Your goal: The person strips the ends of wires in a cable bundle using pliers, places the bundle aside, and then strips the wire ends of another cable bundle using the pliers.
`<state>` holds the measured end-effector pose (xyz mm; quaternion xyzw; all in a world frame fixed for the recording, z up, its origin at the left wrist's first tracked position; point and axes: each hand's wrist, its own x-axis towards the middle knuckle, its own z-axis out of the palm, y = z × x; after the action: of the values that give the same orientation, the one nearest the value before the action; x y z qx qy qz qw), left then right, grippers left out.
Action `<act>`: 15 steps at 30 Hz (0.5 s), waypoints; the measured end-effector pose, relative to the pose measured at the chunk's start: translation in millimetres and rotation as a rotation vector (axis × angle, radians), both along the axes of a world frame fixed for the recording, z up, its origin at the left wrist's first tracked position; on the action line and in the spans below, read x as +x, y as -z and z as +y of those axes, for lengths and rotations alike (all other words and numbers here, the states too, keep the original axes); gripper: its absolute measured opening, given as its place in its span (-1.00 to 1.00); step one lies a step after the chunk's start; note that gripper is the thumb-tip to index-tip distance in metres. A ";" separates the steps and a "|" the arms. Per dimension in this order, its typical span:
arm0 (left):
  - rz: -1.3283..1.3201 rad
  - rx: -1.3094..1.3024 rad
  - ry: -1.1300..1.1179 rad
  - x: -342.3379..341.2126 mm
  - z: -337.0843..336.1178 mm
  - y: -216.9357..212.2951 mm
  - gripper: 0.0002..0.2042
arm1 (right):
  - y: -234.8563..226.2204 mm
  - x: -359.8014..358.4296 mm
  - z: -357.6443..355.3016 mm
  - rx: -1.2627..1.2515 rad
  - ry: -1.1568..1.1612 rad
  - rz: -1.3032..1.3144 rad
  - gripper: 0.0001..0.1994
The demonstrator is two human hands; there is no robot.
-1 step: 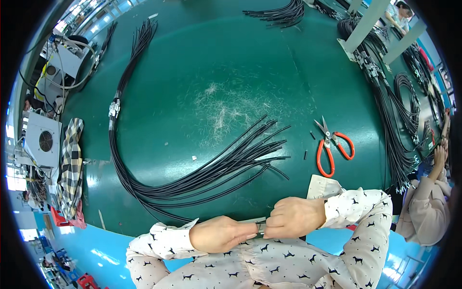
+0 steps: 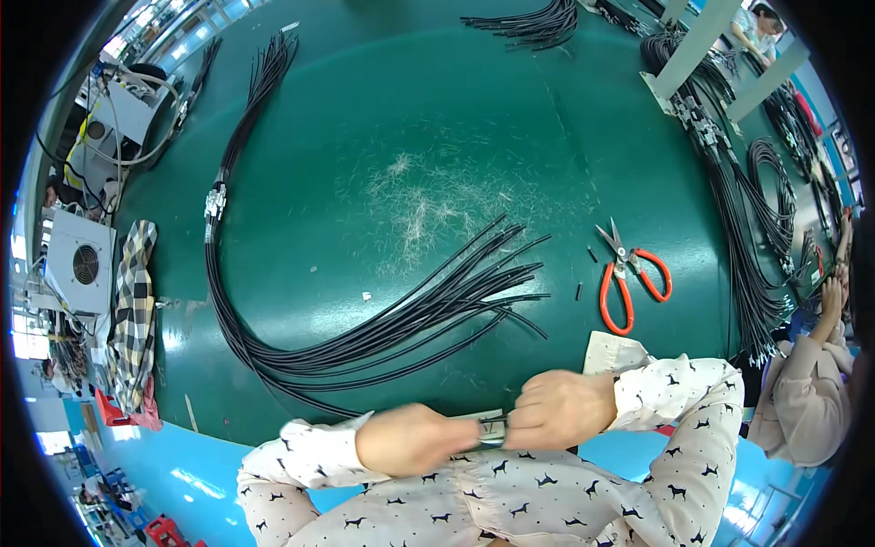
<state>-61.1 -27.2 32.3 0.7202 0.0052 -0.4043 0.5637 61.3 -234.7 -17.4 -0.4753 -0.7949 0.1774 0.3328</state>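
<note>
At the table's near edge, my left hand [image 2: 415,440] is closed and slightly blurred, beside a black cable that runs to it from the curved bundle of black cables [image 2: 301,362]. My right hand [image 2: 558,407] is closed in a fist, knuckles up, just to its right. In the gap between them shows a short dark stretch of cable [image 2: 493,419]. A pale strip with dark marks [image 2: 493,430] lies just below it. The fingertips of both hands are hidden. Orange-handled scissors [image 2: 622,270] lie spread on the table to the upper right of my right hand.
Thin pale clippings [image 2: 424,214] litter the green table [image 2: 365,100]. Two short black offcuts lie left of the scissors. More cable bundles [image 2: 729,210] hang along the right, near a metal post [image 2: 697,50]. A co-worker's arm [image 2: 820,319] is at far right. Checked cloth [image 2: 135,310] lies left.
My left hand has shifted slightly left and blurred, widening the gap between my hands. More of the pale strip shows. The right hand has barely moved.
</note>
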 end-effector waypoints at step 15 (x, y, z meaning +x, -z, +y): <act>-0.892 0.345 -0.057 4.4 -15.8 27.5 -0.77 | -2.9 59.8 -11.9 0.017 0.982 -0.086 -0.92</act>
<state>-56.7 -42.9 4.8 0.9061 -0.1503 -0.0335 0.3940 121.1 -246.6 -14.5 -0.7980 -0.4914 -0.0267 0.3477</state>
